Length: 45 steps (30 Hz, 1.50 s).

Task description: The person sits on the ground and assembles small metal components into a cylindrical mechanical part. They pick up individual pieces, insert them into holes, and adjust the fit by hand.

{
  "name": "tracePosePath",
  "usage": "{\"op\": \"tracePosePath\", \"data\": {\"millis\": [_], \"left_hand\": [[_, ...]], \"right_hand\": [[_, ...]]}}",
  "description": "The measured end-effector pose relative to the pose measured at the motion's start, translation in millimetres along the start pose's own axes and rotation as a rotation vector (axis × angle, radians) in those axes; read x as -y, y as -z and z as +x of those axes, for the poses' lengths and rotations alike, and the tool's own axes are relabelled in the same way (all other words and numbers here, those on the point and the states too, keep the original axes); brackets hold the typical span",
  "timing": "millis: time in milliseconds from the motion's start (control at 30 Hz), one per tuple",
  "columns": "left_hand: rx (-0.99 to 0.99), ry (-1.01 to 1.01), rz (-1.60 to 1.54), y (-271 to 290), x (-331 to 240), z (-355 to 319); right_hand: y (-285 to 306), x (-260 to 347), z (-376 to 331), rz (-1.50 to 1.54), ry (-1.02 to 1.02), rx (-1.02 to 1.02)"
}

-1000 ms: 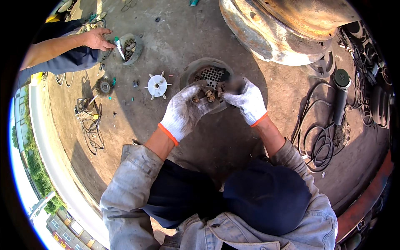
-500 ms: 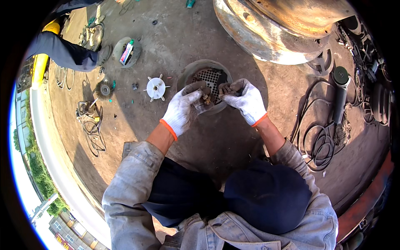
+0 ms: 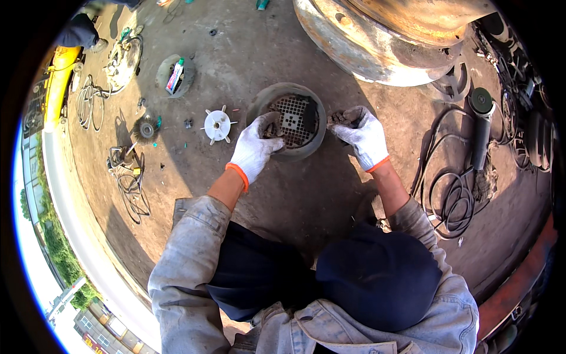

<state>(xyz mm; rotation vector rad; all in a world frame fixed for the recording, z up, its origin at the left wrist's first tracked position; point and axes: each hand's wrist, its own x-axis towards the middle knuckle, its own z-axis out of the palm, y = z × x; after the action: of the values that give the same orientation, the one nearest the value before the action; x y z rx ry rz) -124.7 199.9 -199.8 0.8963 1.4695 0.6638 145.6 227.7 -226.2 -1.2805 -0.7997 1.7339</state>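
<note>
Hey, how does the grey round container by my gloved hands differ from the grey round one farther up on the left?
The grey round gridded container looks larger than the grey round left container. The gridded container shows a square-holed panel inside; the left container holds a green-capped white tube. Both sit on the ground.

Left hand (image 3: 256, 146) and right hand (image 3: 364, 139) curl inward.

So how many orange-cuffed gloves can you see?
2: one on the left hand, over the round tub's left side; one on the right hand, to the tub's right. Others could be hidden from view.
</note>
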Motion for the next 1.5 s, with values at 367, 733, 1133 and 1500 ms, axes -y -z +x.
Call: {"op": "tracePosePath", "data": {"millis": [367,733,1133,1500], "left_hand": [[-0.052,0.093,-0.284,18,-29,-10],[0.281,0.178,-0.510,-15,-35,-34],[0.259,0.061,-0.627,-67,-89,-20],[0.398,0.033,-0.743,-110,-133,-9]], "right_hand": [[10,-18,-3,0.042,0.018,0.021],[0,-6,-20,0.079,0.136,0.163],[21,70,-32,0.008,0.471,0.120],[40,99,-26,-0.107,0.536,0.149]]}}
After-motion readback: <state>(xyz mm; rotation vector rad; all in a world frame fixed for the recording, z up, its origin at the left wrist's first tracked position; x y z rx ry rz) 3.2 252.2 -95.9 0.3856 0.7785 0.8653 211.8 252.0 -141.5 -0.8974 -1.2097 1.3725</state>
